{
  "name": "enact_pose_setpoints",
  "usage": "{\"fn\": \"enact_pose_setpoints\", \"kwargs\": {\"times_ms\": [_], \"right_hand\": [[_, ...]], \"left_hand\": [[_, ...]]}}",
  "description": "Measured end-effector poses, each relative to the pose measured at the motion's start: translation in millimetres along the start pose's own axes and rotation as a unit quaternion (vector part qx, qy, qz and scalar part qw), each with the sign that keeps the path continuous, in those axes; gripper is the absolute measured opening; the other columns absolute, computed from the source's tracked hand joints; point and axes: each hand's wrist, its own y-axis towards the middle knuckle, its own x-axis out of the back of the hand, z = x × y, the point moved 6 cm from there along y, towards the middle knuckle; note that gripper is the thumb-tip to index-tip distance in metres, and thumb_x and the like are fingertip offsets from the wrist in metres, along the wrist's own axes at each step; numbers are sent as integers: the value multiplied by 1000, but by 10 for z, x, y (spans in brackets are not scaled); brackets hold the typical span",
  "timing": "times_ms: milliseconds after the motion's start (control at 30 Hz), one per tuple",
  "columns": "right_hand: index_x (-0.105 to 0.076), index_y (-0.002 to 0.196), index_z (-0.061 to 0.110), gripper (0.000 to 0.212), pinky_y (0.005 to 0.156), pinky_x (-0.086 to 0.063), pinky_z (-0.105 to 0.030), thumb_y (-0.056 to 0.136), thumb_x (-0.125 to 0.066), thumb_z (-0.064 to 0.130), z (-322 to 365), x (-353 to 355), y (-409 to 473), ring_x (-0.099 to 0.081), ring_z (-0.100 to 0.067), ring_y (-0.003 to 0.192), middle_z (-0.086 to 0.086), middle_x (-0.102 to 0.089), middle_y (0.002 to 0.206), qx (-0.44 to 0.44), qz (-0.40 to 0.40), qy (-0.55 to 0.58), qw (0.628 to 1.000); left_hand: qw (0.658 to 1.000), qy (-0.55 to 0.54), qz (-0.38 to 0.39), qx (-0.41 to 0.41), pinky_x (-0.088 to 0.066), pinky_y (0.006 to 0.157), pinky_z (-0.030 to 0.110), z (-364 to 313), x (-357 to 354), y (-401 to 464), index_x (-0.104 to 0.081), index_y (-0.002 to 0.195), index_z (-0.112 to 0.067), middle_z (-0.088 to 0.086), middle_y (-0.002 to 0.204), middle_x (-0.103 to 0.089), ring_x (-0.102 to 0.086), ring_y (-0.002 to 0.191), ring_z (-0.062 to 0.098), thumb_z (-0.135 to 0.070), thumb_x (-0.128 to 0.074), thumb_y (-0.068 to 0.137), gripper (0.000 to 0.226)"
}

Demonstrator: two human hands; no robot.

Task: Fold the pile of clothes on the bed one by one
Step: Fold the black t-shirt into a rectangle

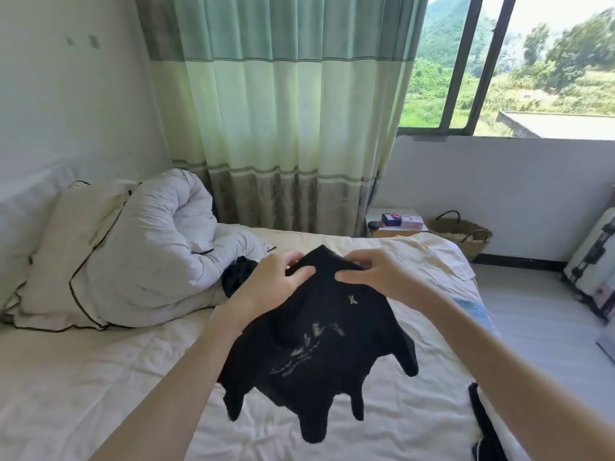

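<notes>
A black garment (312,354) with a pale printed design hangs in the air above the bed (100,377). My left hand (276,281) grips its top edge on the left, thumb over the cloth. My right hand (376,272) grips the same edge on the right, close beside the left. The garment's lower corners dangle free over the white sheet. Another dark piece of clothing (238,274) lies on the bed behind my left hand, partly hidden. A further dark item (482,424) lies at the bed's right edge, near me.
A pillow (56,261) and a bunched white duvet (159,247) fill the bed's left side. Beyond the bed are a green curtain (283,111), a small table (392,224) with boxes, a woven basket (462,234) and a suitcase (595,261) on the right floor.
</notes>
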Motion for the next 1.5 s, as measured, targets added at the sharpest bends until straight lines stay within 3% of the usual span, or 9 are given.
{"fn": "enact_pose_setpoints", "kwargs": {"times_ms": [200, 367, 500, 733, 1067, 1167, 1300, 1400, 1500], "right_hand": [[-62, 92, 5, 10, 85, -48, -40, 93, -52, 2, -55, -118, 95, -59, -26, 86, -16, -61, 90, -15, 4, 136, 991], [-64, 95, 3, 20, 61, -49, -24, 86, -46, 6, 101, -292, 155, -63, -18, 76, -12, -64, 84, -53, 50, 318, 945], [-63, 64, 23, 26, 50, -42, -13, 85, -67, 39, 221, -167, 182, -60, -5, 56, 8, -63, 60, -32, 41, 118, 992], [-63, 79, 4, 15, 54, -40, -25, 77, -66, 20, 240, 244, 258, -53, -18, 60, -4, -54, 65, -34, -143, 70, 987], [-64, 74, 21, 18, 43, -33, -2, 83, -59, 6, 57, 487, 145, -48, -5, 60, 7, -55, 64, -7, -159, 23, 987], [-65, 71, 25, 23, 44, -34, -3, 82, -58, 6, 99, 570, 126, -51, -1, 57, 9, -57, 62, 37, -222, 73, 972], [-68, 78, 15, 6, 64, -47, -13, 83, -69, 18, -65, 203, 133, -62, -13, 72, -1, -66, 74, -23, 3, -5, 1000], [-68, 93, 2, 33, 81, -52, -31, 75, -75, 29, -203, 106, 87, -68, -24, 90, -13, -71, 95, -45, 114, 138, 983], [-71, 97, 1, 27, 75, -55, -29, 77, -68, 20, -157, 61, 62, -68, -28, 97, -19, -70, 104, -36, 173, 264, 948]], "left_hand": [[1000, 14, -19, -1, -49, 79, 27, -96, 47, 6, -66, 94, -17, -5, 83, -66, -62, 81, 12, -22, -60, 91, 8], [994, 54, -91, -4, -40, 68, 9, -117, 245, 18, -69, 92, -22, -17, 79, -58, -55, 75, -2, -14, -63, 89, 10], [979, 187, -78, 26, -41, 83, 26, 41, 323, -11, -66, 99, -9, 2, 99, -55, -53, 91, 16, -8, -61, 89, 11], [952, 270, -88, 116, -45, 83, 36, 322, 484, -183, -62, 102, -8, 12, 109, -55, -55, 98, 30, 0, -45, 88, 23], [983, 68, -69, 153, -45, 66, 21, 319, 936, -337, -64, 79, -20, -1, 82, -67, -58, 71, 10, -3, -62, 84, 18], [978, -158, -24, 137, -49, 64, 20, 258, 955, -443, -66, 86, -16, 3, 81, -71, -63, 69, 11, -7, -62, 88, 11], [955, -238, -9, 177, -51, 65, 17, 455, 875, -633, -67, 88, -12, 5, 83, -69, -64, 72, 11, -10, -59, 90, 8], [966, -176, 17, 190, -50, 64, 16, 543, 887, -757, -68, 89, -11, 3, 81, -70, -63, 72, 11, -22, -64, 86, 12], [960, -203, 81, 173, -51, 70, 16, 497, 977, -871, -65, 103, -10, 0, 91, -72, -66, 83, 9, -26, -66, 78, 30]]}}
